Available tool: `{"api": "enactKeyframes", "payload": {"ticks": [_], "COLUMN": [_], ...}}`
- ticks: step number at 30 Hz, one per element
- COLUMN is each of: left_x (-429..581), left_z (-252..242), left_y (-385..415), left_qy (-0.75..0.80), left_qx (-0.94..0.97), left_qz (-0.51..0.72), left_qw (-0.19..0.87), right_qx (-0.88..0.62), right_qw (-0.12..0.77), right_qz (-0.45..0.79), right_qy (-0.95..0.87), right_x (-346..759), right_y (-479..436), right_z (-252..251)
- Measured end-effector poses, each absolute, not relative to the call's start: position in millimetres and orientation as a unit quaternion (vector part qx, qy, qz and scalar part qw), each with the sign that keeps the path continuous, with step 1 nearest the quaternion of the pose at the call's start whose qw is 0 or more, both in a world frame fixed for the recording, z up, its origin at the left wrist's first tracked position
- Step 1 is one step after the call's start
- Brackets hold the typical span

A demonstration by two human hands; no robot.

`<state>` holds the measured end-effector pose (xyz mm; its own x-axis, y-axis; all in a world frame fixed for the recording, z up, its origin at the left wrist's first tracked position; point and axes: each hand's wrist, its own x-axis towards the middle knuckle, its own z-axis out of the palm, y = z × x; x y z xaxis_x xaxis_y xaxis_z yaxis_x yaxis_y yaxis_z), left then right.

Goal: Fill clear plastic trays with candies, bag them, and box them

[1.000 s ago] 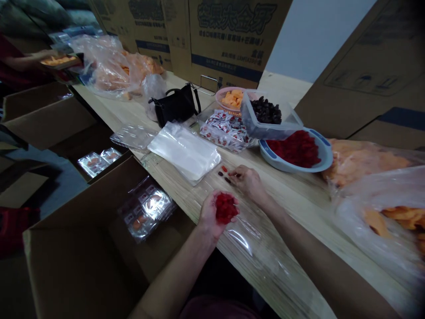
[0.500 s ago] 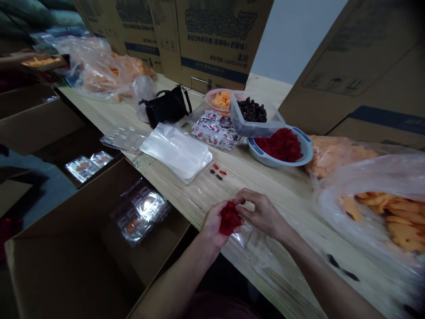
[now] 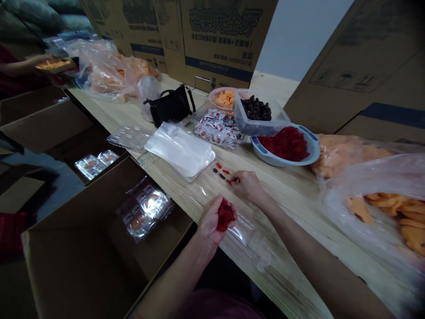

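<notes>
My left hand (image 3: 210, 222) is cupped around a small heap of red gummy candies (image 3: 226, 215), above the near edge of the table. Beyond it, my right hand (image 3: 249, 185) pinches one red gummy candy (image 3: 229, 181) at the tabletop. Just past those fingertips lie other small pieces, red candies (image 3: 226, 171) and dark brown candies (image 3: 222, 176), set out in a little group. A clear plastic bag (image 3: 244, 230) lies flat beside my left hand. The blue basin (image 3: 265, 157) farther back is heaped with more red candies.
A clear tub (image 3: 245, 126) of dark pieces rests partly over the basin. Flat clear bags (image 3: 181, 150) are stacked left of the candies. An open carton (image 3: 76, 221) stands below the table's left edge. Orange slices (image 3: 401, 217) fill a bag at right. Another person's arm (image 3: 23, 65) is far left.
My right hand has moved from the heap in my left palm forward to the tabletop, with a red candy between its fingers. My left hand still cups the red candies.
</notes>
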<state>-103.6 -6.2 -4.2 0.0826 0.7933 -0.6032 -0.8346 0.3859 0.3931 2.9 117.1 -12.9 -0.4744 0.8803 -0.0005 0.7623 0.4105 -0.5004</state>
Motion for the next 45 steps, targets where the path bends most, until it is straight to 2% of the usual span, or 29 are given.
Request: {"api": "enactKeyframes", "payload": {"ticks": [4, 10, 14, 17, 23, 32, 34, 38, 41, 45], "left_x": [-103.0, -93.4, -89.2, -92.4, -99.7, -97.2, -95.9, -90.7, -83.3, -74.0], "left_z": [-6.3, -10.2, -6.4, -2.2, 2.8, 3.2, 4.4, 3.5, 0.3, -1.6], "left_y": [-2.6, 2.4, 3.3, 2.5, -0.1, -3.5, -3.6, -3.3, -4.4, -8.2], "left_qy": [0.384, 0.383, 0.362, 0.347, 0.314, 0.266, 0.273, 0.299, 0.305, 0.311], "left_qx": [-0.026, -0.019, -0.053, -0.087, -0.139, -0.135, -0.134, -0.141, -0.142, -0.139], "left_qz": [0.556, 0.550, 0.524, 0.501, 0.507, 0.530, 0.529, 0.519, 0.507, 0.491], "left_qw": [0.737, 0.742, 0.769, 0.788, 0.791, 0.794, 0.792, 0.788, 0.793, 0.802], "right_qx": [-0.485, -0.374, -0.390, -0.421, -0.491, -0.456, -0.457, -0.412, -0.371, -0.353], "right_qw": [0.143, 0.227, 0.251, 0.281, 0.182, 0.161, 0.186, 0.235, 0.204, 0.186], "right_qz": [0.216, 0.479, 0.529, 0.483, 0.246, 0.192, 0.224, 0.395, 0.474, 0.516], "right_qy": [-0.835, -0.761, -0.711, -0.715, -0.816, -0.854, -0.841, -0.787, -0.772, -0.758], "right_x": [9.5, 23.7, 29.1, 33.2, 24.6, 15.0, 23.1, 43.4, 54.4, 63.0], "right_y": [108.8, 72.5, 67.7, 88.5, 134.2, 125.5, 116.2, 91.8, 76.6, 66.2], "right_z": [-4.7, 16.8, 14.5, 4.9, -13.8, -17.1, -11.8, 2.6, 10.7, 11.3]}}
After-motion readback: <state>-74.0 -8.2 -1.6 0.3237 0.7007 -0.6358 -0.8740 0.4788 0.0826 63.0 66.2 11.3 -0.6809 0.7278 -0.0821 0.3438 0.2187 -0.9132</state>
